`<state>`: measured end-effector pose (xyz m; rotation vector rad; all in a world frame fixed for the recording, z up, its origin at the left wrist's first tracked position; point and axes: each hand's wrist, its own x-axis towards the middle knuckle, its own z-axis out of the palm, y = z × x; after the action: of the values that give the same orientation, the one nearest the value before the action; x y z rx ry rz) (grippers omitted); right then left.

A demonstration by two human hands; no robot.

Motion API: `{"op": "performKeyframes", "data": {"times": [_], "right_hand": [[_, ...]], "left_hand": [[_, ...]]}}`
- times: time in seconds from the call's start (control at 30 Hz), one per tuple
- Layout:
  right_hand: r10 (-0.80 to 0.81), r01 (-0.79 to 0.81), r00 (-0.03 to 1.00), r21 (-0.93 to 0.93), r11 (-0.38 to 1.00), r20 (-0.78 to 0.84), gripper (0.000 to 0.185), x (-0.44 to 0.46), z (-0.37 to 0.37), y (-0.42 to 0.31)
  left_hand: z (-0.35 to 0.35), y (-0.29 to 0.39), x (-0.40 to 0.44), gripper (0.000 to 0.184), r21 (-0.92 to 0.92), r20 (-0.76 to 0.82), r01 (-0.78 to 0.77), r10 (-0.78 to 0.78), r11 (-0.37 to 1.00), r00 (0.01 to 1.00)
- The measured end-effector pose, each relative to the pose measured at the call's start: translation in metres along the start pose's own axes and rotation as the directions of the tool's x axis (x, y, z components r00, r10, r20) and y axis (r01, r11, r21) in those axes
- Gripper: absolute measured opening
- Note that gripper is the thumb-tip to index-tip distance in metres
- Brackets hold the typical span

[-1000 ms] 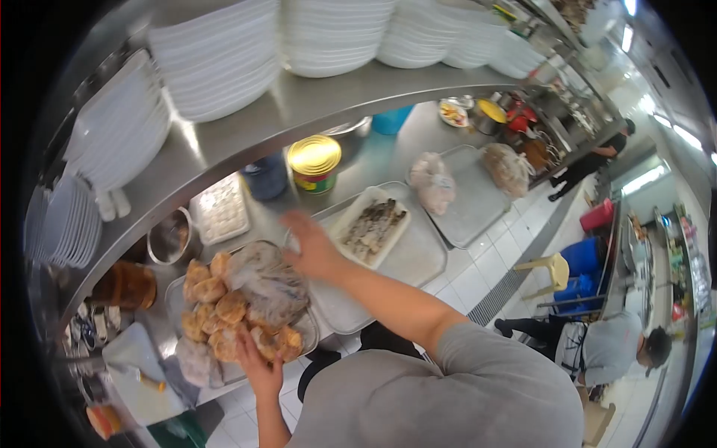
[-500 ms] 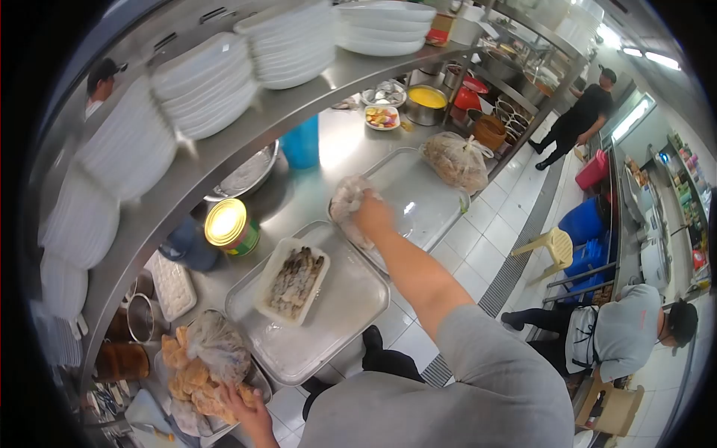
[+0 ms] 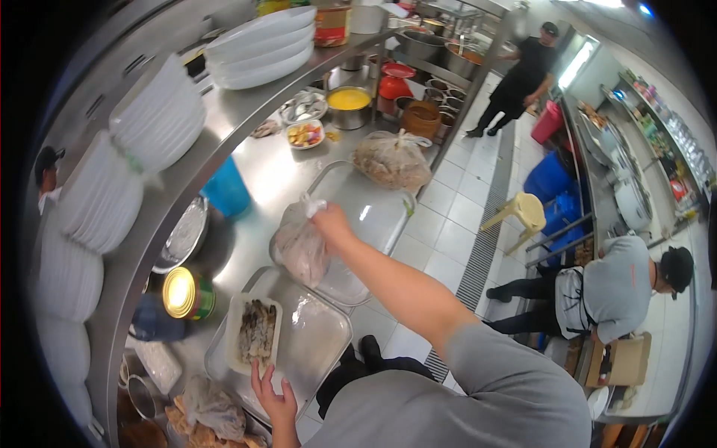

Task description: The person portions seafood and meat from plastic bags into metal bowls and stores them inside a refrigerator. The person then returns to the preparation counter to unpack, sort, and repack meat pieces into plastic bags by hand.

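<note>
My right hand (image 3: pixel 330 224) is closed on the gathered top of a clear plastic bag (image 3: pixel 301 250) with pale contents, at the left edge of a metal tray (image 3: pixel 366 216). My left hand (image 3: pixel 275 396) has its fingers apart and holds nothing, just below a white container (image 3: pixel 236 336) of greyish shrimp (image 3: pixel 256 332). That container rests on a nearer metal tray (image 3: pixel 317 328). A second tied bag (image 3: pixel 392 160) lies at the far end of the first tray. Browned pieces (image 3: pixel 196 433) and another bag (image 3: pixel 213 407) are at the bottom left.
Stacked white dishes (image 3: pixel 160 112) line the shelf above the counter. A yellow-topped can (image 3: pixel 188 293), a blue container (image 3: pixel 225 187) and a pot of yellow liquid (image 3: pixel 349 106) stand on the counter. Two people (image 3: pixel 523 75) (image 3: pixel 616 287) are across the aisle, near a stool (image 3: pixel 519 216).
The view has shifted toward the far trays. My right hand has reached over and taken hold of the pale bag, now by its top. My left hand has left the browned pieces.
</note>
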<state>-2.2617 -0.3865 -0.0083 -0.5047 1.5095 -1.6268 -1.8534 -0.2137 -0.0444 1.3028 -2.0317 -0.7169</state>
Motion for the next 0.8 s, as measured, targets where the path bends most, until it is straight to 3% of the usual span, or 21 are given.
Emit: {"op": "performKeyframes", "data": {"times": [0.03, 0.07, 0.13, 0.27, 0.37, 0.47, 0.53, 0.63, 0.8], "right_hand": [[0.030, -0.031, 0.999, 0.126, 0.992, 0.015, 0.012, -0.013, -0.015, -0.012], [0.024, -0.022, 1.000, 0.122, 0.992, -0.009, 0.012, -0.033, -0.031, -0.030], [-0.065, 0.092, 0.993, 0.312, 0.946, -0.098, 0.008, -0.077, -0.071, -0.063], [-0.081, 0.139, 0.977, 0.303, 0.943, -0.199, 0.015, -0.125, -0.186, -0.066], [-0.052, 0.126, 0.926, 0.176, 0.976, -0.374, 0.017, -0.155, -0.267, -0.058], [-0.081, 0.188, 0.843, 0.149, 0.971, -0.532, 0.019, -0.177, -0.359, -0.040], [-0.095, 0.234, 0.728, 0.115, 0.965, -0.679, 0.021, -0.183, -0.434, -0.016], [-0.052, 0.190, 0.597, 0.078, 0.979, -0.800, 0.024, -0.203, -0.516, -0.010], [-0.059, 0.299, 0.475, 0.098, 0.949, -0.878, 0.025, -0.209, -0.626, -0.022]], "left_hand": [[0.008, 0.001, 0.016, 0.044, -0.003, 0.017, -0.081, 0.081, 0.997, 0.997], [0.017, 0.007, 0.032, 0.042, -0.008, 0.034, -0.161, 0.161, 0.987, 0.986], [0.033, 0.029, 0.068, 0.041, -0.048, 0.062, -0.225, 0.228, 0.973, 0.972], [0.071, 0.083, 0.128, 0.039, -0.146, 0.075, -0.291, 0.304, 0.945, 0.950], [0.117, 0.121, 0.155, 0.039, -0.181, 0.145, -0.346, 0.373, 0.921, 0.916], [0.173, 0.160, 0.168, 0.038, -0.209, 0.249, -0.351, 0.397, 0.913, 0.883], [0.216, 0.176, 0.171, 0.037, -0.231, 0.277, -0.365, 0.420, 0.902, 0.864], [0.264, 0.210, 0.172, 0.037, -0.201, 0.364, -0.390, 0.438, 0.899, 0.822], [0.329, 0.266, 0.184, 0.040, -0.194, 0.496, -0.433, 0.469, 0.880, 0.731]]}}
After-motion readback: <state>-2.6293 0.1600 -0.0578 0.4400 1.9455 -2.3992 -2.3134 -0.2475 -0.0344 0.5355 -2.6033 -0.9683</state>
